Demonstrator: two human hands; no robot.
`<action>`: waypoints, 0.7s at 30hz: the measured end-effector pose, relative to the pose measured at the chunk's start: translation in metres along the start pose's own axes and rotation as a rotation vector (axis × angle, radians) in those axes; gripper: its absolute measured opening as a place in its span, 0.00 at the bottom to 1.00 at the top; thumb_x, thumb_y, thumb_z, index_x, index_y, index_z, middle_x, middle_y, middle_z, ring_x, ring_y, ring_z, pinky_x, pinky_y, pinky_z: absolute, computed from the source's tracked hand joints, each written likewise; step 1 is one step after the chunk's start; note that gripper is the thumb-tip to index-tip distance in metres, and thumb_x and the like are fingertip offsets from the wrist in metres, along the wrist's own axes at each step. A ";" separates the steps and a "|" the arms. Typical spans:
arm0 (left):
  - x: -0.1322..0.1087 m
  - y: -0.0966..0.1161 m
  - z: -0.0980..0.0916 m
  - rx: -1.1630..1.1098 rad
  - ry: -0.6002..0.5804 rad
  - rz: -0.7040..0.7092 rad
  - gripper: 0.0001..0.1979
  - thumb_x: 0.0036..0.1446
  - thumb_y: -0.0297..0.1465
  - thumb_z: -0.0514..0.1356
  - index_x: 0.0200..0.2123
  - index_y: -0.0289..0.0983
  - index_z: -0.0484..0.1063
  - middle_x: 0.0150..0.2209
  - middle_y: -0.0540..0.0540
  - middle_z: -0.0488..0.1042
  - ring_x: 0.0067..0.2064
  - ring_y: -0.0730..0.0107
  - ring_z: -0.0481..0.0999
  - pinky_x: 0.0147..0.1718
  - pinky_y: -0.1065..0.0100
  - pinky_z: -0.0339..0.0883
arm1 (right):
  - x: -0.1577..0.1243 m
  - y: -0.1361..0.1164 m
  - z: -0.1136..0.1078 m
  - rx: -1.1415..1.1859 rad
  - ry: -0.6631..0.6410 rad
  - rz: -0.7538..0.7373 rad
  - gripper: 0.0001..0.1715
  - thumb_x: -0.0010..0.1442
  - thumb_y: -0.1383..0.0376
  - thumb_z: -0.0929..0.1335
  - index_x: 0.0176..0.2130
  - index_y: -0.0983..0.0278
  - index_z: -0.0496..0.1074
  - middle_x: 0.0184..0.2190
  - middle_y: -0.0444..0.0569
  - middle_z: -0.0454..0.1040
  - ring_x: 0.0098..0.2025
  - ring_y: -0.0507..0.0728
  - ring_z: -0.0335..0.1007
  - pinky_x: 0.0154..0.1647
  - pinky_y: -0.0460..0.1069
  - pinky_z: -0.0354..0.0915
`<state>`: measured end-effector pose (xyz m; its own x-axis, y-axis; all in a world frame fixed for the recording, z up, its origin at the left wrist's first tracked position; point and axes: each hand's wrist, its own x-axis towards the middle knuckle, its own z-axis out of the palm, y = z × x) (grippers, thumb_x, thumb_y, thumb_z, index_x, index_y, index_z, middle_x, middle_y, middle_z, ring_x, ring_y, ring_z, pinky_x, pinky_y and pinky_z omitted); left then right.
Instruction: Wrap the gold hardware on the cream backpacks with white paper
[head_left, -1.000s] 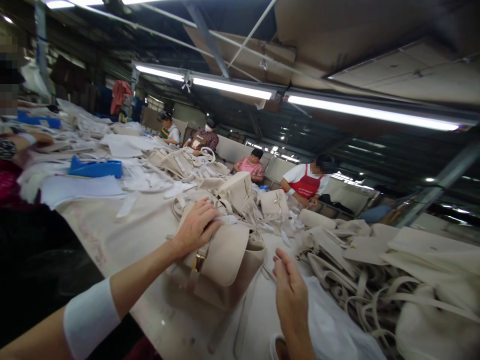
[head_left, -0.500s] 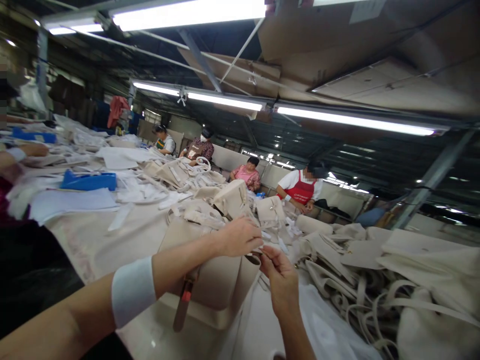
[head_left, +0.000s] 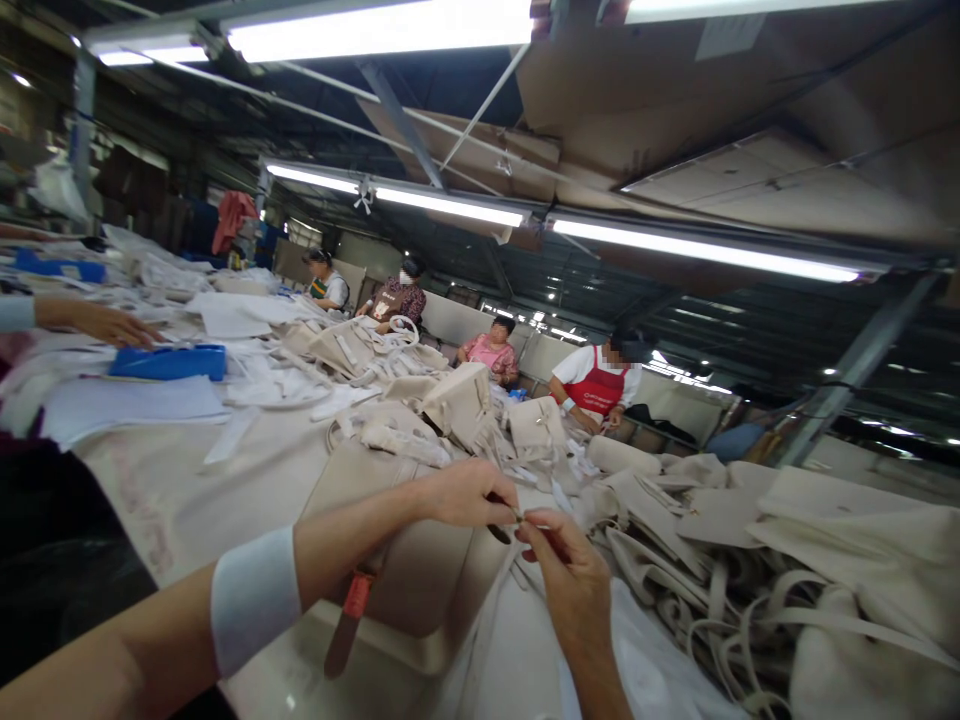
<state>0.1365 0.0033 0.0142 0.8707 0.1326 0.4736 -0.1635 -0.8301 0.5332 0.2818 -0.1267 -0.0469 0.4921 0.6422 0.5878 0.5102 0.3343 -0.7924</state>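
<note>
A cream leather handbag (head_left: pixel 420 570) lies on the long work table (head_left: pixel 217 480) in front of me, with a brown and orange strap (head_left: pixel 346 625) hanging off its near side. My left hand (head_left: pixel 465 495) is closed in a pinch at the bag's right upper corner. Right beside it, my right hand (head_left: pixel 566 570) pinches the same spot, fingertips almost touching the left ones. What the fingers hold is too small to make out; a thin pale strip (head_left: pixel 517 575) runs down from there.
Heaps of cream bags and straps (head_left: pixel 705 560) fill the table's right side and middle (head_left: pixel 450 395). A blue tray (head_left: pixel 169 362) and white sheets (head_left: pixel 135 398) lie at left, where another person's hand (head_left: pixel 97 322) reaches. Several people (head_left: pixel 596 385) sit along the far side.
My left hand left the top of the bag and moved right to its corner. My right hand rose to meet it, and both closed into a pinch there. The brown strap came into view.
</note>
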 end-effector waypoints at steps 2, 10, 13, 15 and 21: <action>-0.001 0.000 0.001 -0.013 0.015 0.027 0.06 0.53 0.25 0.62 0.28 0.35 0.79 0.20 0.54 0.68 0.24 0.76 0.67 0.26 0.76 0.57 | 0.003 -0.004 -0.001 -0.047 -0.045 -0.092 0.11 0.55 0.57 0.71 0.29 0.62 0.74 0.32 0.46 0.74 0.27 0.52 0.69 0.24 0.46 0.70; -0.003 0.003 0.008 -0.048 0.126 -0.149 0.05 0.51 0.23 0.61 0.27 0.34 0.77 0.21 0.54 0.68 0.26 0.76 0.66 0.26 0.77 0.56 | 0.002 -0.005 0.005 -0.555 0.082 -0.507 0.23 0.69 0.50 0.59 0.32 0.61 0.70 0.33 0.51 0.73 0.35 0.57 0.70 0.34 0.50 0.64; -0.004 0.003 0.010 -0.068 0.159 -0.162 0.06 0.51 0.23 0.59 0.27 0.33 0.77 0.23 0.53 0.70 0.28 0.75 0.67 0.27 0.77 0.56 | -0.008 0.005 -0.003 -0.641 -0.082 -0.413 0.28 0.70 0.49 0.56 0.26 0.60 0.66 0.23 0.45 0.71 0.25 0.55 0.68 0.27 0.49 0.59; -0.005 0.002 0.010 -0.074 0.170 -0.143 0.06 0.51 0.23 0.59 0.26 0.33 0.76 0.23 0.53 0.69 0.28 0.75 0.66 0.27 0.77 0.56 | -0.014 0.007 -0.010 -0.663 -0.103 -0.358 0.29 0.70 0.49 0.57 0.24 0.60 0.65 0.19 0.43 0.69 0.22 0.54 0.67 0.25 0.49 0.59; -0.006 0.000 0.013 -0.042 0.194 -0.077 0.06 0.50 0.22 0.59 0.26 0.33 0.76 0.21 0.54 0.68 0.26 0.76 0.65 0.27 0.76 0.55 | -0.006 -0.016 -0.009 -0.517 0.113 -0.585 0.15 0.69 0.58 0.64 0.43 0.63 0.76 0.43 0.51 0.77 0.46 0.56 0.74 0.47 0.48 0.66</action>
<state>0.1374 -0.0049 0.0025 0.7766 0.2995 0.5543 -0.1229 -0.7909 0.5994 0.2773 -0.1419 -0.0362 0.0970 0.3778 0.9208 0.9581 0.2151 -0.1892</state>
